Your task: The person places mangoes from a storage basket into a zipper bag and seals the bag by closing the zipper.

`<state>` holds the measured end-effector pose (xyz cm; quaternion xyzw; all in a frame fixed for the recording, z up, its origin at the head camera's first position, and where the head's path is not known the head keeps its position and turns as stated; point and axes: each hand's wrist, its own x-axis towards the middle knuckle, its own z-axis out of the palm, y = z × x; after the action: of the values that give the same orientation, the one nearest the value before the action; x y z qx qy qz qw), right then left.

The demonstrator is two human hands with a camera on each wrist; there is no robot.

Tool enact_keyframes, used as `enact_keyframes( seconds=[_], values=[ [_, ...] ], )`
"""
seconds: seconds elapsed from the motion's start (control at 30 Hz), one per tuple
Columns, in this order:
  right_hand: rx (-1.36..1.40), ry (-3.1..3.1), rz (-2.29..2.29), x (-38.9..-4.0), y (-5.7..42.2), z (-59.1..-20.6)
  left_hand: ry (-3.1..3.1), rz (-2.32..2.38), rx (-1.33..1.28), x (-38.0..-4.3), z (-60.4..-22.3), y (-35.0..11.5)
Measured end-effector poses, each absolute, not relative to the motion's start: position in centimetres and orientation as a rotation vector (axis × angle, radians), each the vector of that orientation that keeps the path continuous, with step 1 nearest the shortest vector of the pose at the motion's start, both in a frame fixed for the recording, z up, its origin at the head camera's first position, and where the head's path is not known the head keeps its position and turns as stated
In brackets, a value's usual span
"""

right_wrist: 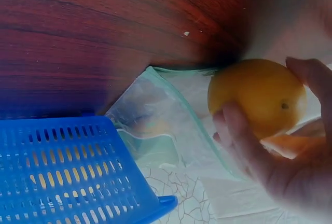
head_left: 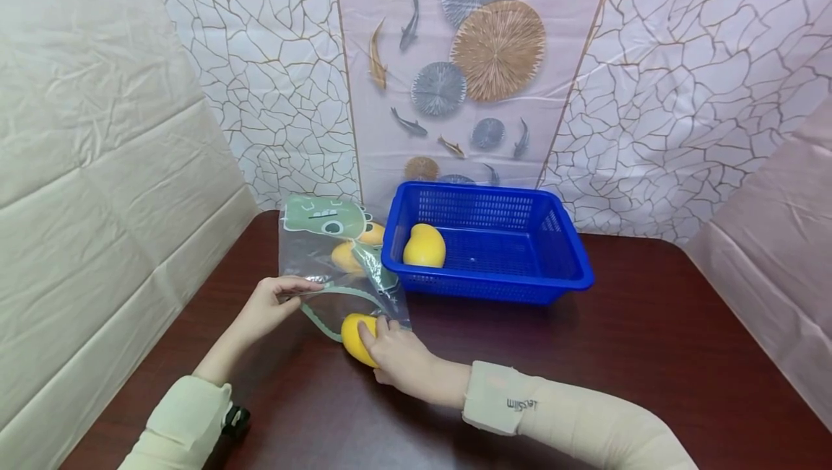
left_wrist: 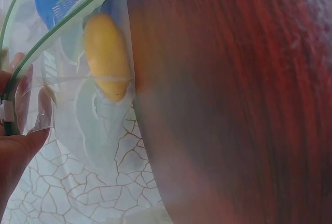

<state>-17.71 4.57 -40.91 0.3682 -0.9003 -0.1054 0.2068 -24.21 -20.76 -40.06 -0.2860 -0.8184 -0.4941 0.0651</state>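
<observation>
A clear zip bag (head_left: 295, 257) with a green cartoon print lies on the table, its mouth spread toward me. Two yellow mangoes (head_left: 347, 258) show through its plastic. My left hand (head_left: 271, 302) pinches the left edge of the bag's mouth between thumb and fingers; the left wrist view shows the thumb (left_wrist: 32, 143) against the green zip strip. With my right hand (head_left: 404, 358) I grip another mango (head_left: 356, 338) right at the bag's opening. In the right wrist view, fingers and thumb wrap around that mango (right_wrist: 254, 97), beside the green rim.
A blue plastic basket (head_left: 572, 268) stands right of the bag, close against it, with one mango (head_left: 425, 245) at its left end. The dark red wooden table (head_left: 650, 354) extends to the right. Patterned cloth (head_left: 286, 58) hangs behind.
</observation>
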Motion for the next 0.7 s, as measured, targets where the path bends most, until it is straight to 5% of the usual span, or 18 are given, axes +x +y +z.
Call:
enact_keyframes(
  seconds=[0.7],
  values=[
    [0.957,-1.979,-0.48,-20.7,1.5,-43.3,-2.421,-1.529,-0.907,-24.3,-40.3,-20.6]
  ],
)
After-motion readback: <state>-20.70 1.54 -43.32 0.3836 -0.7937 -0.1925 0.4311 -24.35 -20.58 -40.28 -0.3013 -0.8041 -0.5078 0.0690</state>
